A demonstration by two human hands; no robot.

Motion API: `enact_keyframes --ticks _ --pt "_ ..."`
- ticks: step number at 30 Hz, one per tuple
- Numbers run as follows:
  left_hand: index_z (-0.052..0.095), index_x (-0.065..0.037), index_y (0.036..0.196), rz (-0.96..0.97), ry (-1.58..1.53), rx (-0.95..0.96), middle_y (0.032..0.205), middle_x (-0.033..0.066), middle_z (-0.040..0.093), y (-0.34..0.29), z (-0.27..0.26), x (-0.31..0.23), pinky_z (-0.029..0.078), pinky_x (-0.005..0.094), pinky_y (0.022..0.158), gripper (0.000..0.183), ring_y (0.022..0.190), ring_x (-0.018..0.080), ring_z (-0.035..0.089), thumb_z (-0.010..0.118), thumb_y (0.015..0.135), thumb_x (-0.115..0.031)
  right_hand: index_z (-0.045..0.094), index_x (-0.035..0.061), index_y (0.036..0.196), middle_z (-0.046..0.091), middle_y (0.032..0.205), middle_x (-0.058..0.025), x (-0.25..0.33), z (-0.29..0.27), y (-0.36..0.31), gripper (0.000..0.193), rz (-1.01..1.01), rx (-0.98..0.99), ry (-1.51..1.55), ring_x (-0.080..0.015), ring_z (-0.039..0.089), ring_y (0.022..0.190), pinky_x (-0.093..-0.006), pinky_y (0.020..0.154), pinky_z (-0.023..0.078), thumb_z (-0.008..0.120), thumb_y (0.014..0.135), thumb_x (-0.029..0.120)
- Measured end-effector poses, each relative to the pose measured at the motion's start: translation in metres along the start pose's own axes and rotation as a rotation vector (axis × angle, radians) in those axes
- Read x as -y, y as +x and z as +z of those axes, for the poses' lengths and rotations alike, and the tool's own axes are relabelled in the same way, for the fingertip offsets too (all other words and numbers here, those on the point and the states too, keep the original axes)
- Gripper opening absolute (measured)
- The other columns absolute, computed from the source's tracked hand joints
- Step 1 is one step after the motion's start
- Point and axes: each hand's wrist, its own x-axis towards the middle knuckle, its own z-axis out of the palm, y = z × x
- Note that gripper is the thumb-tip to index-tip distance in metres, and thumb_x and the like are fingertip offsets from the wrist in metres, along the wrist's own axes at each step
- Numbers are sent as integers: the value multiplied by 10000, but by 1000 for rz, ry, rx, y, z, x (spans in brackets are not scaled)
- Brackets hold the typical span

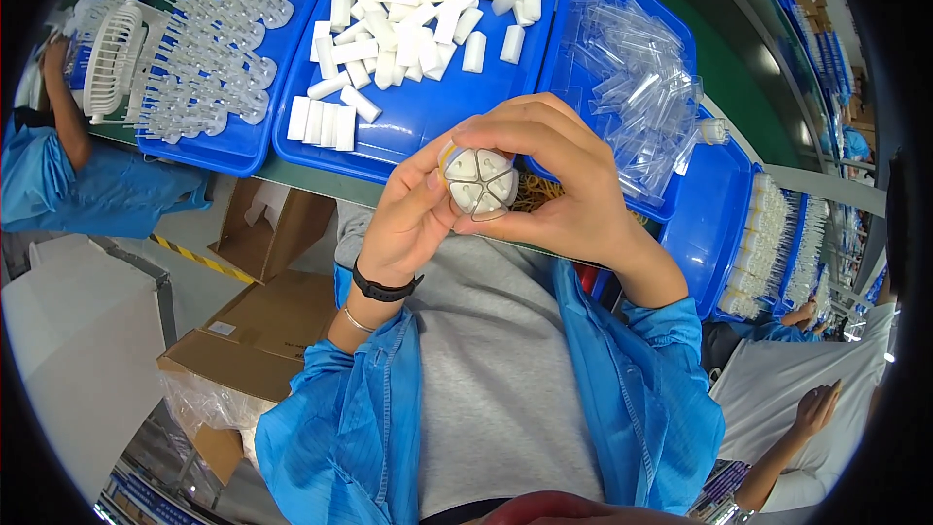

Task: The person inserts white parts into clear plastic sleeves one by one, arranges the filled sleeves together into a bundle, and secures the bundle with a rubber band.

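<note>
At a tabletop [335, 189] with a blue tray [413, 112] of white blocks [473, 52], holding a round segmented white piece [478, 182] by its near edge. Clamped between left hand [413, 214] and right hand [573, 170].

Smooth, plastic-looking white segments [480, 183] showed a soft sheen! Beneath the matt, chalky white blocks [413, 15], the blue tray [418, 122] gleamed, glossy plastic. Clear pieces [637, 78] flashed, slick plastic, see-through! Then cloth: the grey shirt [496, 379] soft and matt, the blue jacket [641, 369] smooth and faintly shiny. The bracelet [358, 322] glinted like metal; the brown box [262, 326] was dull cardboard.
</note>
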Motion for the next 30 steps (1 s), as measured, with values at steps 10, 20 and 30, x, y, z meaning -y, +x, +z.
enact_keyframes --ticks 10,20,30 --pt "301 28 1336 74 -27 22 1236 141 491 1 -4 5 469 358 919 594 1142 230 505 550 891 -276 597 91 1072 585 947 -58 4 1 -1 566 26 15 -20 -244 548 861 -318 705 467 797 545 140" --pt "352 39 1298 1 -31 -69 1193 115 515 -2 0 9 439 295 927 631 1086 181 528 584 862 -352 589 95 913 515 863 -47 7 3 1 490 -30 26 -187 -240 512 794 -326 648 448 795 470 127" --pt "364 55 1282 -23 15 -44 1179 110 527 -1 0 8 442 297 918 672 1082 176 531 588 847 -405 609 86 910 540 872 -62 8 4 1 487 -54 40 -208 -235 522 807 -318 652 443 834 504 233"
